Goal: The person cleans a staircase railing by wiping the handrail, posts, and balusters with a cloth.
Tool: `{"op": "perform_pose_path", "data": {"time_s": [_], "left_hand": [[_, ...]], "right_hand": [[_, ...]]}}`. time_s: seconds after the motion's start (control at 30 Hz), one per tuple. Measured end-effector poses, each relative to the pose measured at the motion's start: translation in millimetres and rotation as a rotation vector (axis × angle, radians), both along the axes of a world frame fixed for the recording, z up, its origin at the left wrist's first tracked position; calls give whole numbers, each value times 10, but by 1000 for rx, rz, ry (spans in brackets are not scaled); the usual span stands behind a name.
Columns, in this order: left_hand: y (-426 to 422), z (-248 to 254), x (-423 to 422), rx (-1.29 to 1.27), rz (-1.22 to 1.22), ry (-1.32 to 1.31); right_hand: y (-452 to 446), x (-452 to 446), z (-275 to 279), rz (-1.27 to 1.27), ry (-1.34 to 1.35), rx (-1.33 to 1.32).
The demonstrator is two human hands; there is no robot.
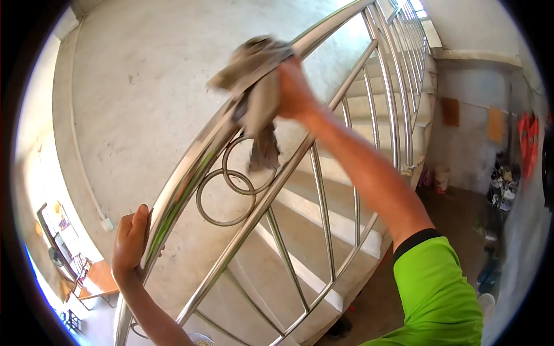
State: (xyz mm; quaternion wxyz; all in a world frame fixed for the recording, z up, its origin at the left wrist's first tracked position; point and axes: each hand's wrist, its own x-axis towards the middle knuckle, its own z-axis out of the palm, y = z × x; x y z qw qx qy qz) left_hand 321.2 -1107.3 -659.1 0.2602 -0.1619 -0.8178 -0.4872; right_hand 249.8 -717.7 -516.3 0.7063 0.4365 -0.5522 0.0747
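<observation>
A shiny metal stair railing (190,164) rises from the lower left to the upper right. My right hand (294,89), slightly blurred, is closed on a grey-brown cloth (259,92), which lies over the top handrail and hangs down on its near side. Below the cloth, metal rings (225,222) sit between the handrail and a lower bar. Lower on the same handrail, my left hand (131,239) is wrapped round the rail, its thumb up and some fingers hidden behind it.
Concrete steps (358,130) climb behind the railing. A wooden table (99,279) stands at the far left. Beyond the stairs at the right are a bucket (441,179), a red cloth (528,141) and shoes on a rack (503,187).
</observation>
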Motion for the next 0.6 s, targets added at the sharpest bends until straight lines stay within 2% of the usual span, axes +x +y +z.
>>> {"op": "perform_pose_path", "data": {"time_s": [0.03,0.07,0.1,0.13,0.17,0.2,0.23,0.3,0.4,0.47,0.5,0.53,0.57,0.6], "left_hand": [[4,1,12,5,8,0],[10,14,30,-30,8,11],[18,24,46,-66,10,22],[29,35,64,-62,22,22],[44,47,80,-68,32,5],[56,53,98,-74,42,-8],[55,52,107,-72,53,-4],[42,61,87,-67,23,-34],[29,45,49,-18,33,-69],[8,32,30,-17,19,-79],[14,40,22,-6,6,-80],[38,53,29,-8,6,-80],[55,70,45,-23,23,-85],[69,81,65,-34,46,-86]], "right_hand": [[278,-145,85,-144,122,-122],[538,-173,229,-238,199,-93],[762,-222,330,-331,189,-180],[1022,-331,425,-380,29,-296],[1135,-158,420,-245,-133,-382],[1596,-450,605,-596,-189,-438],[1824,-575,692,-520,-107,-481],[2147,-970,1026,615,-289,-478],[2195,-678,680,703,-205,-215],[2204,-335,461,-327,-40,-519],[2135,-150,255,-362,-116,-559],[2207,-185,106,-73,-141,-388],[2253,-215,-91,-111,-111,-360],[2246,-231,-324,-432,-14,-374]]}}
